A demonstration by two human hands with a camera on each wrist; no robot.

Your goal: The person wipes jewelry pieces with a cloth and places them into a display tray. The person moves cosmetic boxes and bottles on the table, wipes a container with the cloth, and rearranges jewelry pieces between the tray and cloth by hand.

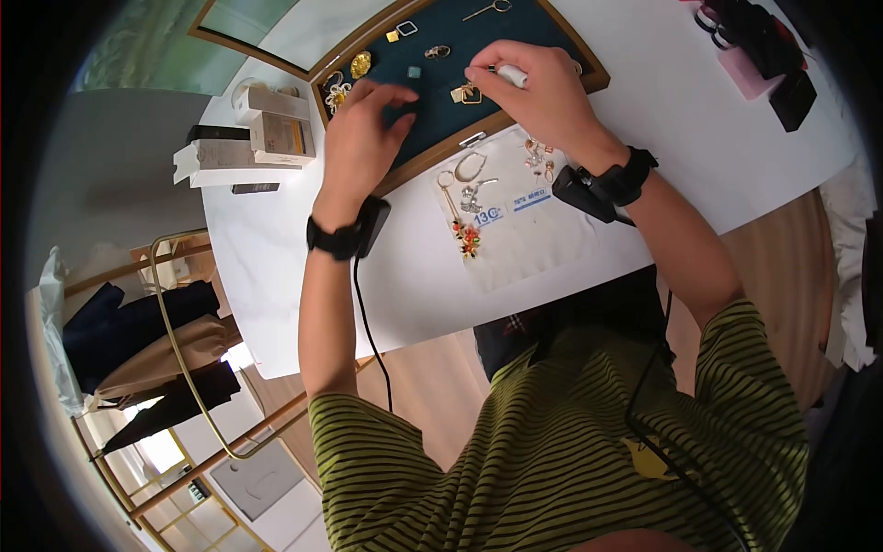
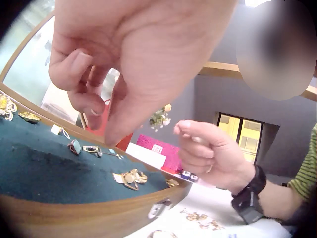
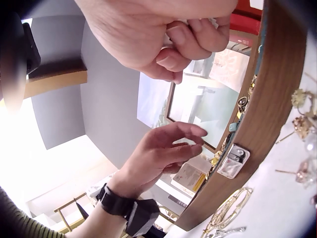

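Note:
My left hand [image 1: 361,138] hovers with bent, spread fingers over the left part of a dark green-lined jewelry case [image 1: 579,41]; nothing shows between thumb and fingers in the left wrist view. A turquoise ring [image 1: 415,72] lies on the lining to its right. Above the case's right part, my right hand [image 1: 550,92] has its fingers curled round a small white object [image 1: 512,75], thumb and forefinger tips together. Most of that object is hidden in the right wrist view. Gold pieces [image 1: 466,94] lie just left of this hand; a silvery ring [image 1: 437,51] sits farther back.
A white cloth pouch [image 1: 524,248] in front of the case bears hoops, a silver piece and red flower jewelry [image 1: 469,241]. Small boxes [image 1: 280,136] stand left of the case. Pink and black items [image 1: 747,74] lie far right. The case's glass lid [image 1: 276,28] is raised.

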